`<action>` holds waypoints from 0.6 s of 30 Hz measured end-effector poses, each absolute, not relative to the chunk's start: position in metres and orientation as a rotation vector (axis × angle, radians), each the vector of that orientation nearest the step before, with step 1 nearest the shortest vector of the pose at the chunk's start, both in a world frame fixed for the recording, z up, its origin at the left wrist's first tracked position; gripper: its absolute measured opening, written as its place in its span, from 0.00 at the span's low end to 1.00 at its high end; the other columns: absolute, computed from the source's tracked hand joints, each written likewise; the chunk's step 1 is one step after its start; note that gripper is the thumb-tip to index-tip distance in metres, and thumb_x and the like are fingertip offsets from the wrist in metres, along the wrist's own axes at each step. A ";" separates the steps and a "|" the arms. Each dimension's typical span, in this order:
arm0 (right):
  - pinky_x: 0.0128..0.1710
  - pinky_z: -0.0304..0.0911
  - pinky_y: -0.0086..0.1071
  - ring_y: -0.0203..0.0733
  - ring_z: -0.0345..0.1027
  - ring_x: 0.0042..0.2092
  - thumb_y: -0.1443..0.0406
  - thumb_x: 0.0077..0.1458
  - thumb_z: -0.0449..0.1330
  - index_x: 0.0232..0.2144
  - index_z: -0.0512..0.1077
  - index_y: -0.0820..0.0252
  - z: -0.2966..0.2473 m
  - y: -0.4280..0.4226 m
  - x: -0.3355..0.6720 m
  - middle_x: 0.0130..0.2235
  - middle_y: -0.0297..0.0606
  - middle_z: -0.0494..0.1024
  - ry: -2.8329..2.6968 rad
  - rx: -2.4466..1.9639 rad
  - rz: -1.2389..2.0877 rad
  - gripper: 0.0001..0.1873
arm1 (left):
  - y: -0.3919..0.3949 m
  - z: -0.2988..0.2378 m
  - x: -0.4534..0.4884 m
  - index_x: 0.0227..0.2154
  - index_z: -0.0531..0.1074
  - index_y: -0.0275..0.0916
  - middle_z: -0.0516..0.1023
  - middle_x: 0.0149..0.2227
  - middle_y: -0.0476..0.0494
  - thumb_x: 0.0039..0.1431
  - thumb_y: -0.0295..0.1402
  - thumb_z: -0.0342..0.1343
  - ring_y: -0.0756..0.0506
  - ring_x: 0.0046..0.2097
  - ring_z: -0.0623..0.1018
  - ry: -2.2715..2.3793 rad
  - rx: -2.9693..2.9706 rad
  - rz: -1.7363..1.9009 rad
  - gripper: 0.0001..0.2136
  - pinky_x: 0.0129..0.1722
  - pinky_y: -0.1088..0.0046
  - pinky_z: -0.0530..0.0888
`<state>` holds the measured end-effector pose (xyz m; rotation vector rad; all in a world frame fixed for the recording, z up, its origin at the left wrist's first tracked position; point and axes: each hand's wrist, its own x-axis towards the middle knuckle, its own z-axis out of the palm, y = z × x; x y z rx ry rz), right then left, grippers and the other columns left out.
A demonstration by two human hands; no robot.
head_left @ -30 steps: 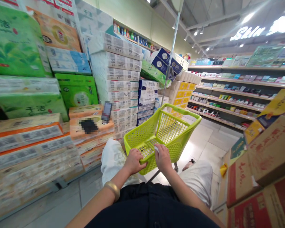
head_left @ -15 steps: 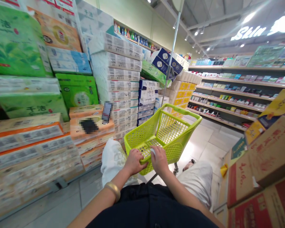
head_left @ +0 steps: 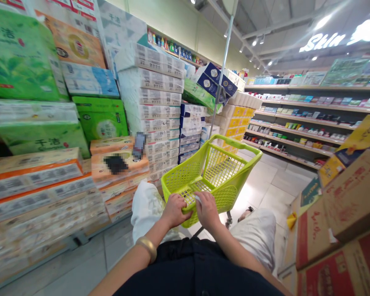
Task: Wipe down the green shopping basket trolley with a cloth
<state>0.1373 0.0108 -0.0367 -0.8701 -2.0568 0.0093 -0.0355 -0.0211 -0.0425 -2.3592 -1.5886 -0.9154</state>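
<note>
A lime-green plastic shopping cart (head_left: pixel 225 201) with lattice sides stands in front of me, and no goods show inside it. My left hand (head_left: pixel 175 210), below a gold bangle (head_left: pixel 147 249), has its fingers curled over the near rim. Close beside it, my right hand (head_left: pixel 207 209) is closed on the same rim. Something small and white (head_left: pixel 197 198) shows at the right hand's thumb side; I cannot make out what it is. The undersides of both grips are hidden.
Stacked tissue packs (head_left: pixel 160 96) line the left. A dark blurred item (head_left: pixel 115 163) and a phone-like item (head_left: pixel 139 144) lie on orange packs. Cardboard boxes (head_left: pixel 351 197) flank the right. A metal pole (head_left: pixel 223 70) rises beyond the cart; product shelves (head_left: pixel 308 109) stand behind.
Almost nothing differs. Both hands and the cart stay in place; the fingers of my right hand have shifted very slightly on the rim.
</note>
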 end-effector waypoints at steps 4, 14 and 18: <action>0.52 0.58 0.39 0.43 0.64 0.47 0.70 0.60 0.49 0.50 0.69 0.56 -0.036 -0.002 0.131 0.43 0.41 0.74 -2.198 -0.766 0.022 0.18 | -0.021 -0.042 -0.037 0.17 0.70 0.39 0.73 0.23 0.47 0.50 0.41 0.58 0.46 0.33 0.69 -1.585 -2.359 -0.926 0.13 0.40 0.65 0.65; 0.52 0.58 0.42 0.45 0.63 0.48 0.69 0.61 0.47 0.49 0.69 0.58 -0.037 0.011 0.137 0.43 0.43 0.73 -2.000 -0.937 0.047 0.17 | -0.021 -0.041 -0.034 0.15 0.68 0.40 0.71 0.22 0.47 0.50 0.39 0.59 0.45 0.32 0.69 -1.613 -2.367 -0.901 0.13 0.40 0.63 0.65; 0.51 0.59 0.40 0.44 0.63 0.47 0.70 0.60 0.49 0.49 0.69 0.57 -0.035 -0.008 0.130 0.44 0.41 0.74 -2.228 -0.746 0.102 0.17 | -0.022 -0.042 -0.036 0.17 0.69 0.39 0.72 0.23 0.47 0.49 0.40 0.59 0.45 0.33 0.70 -1.605 -2.355 -0.914 0.12 0.39 0.64 0.65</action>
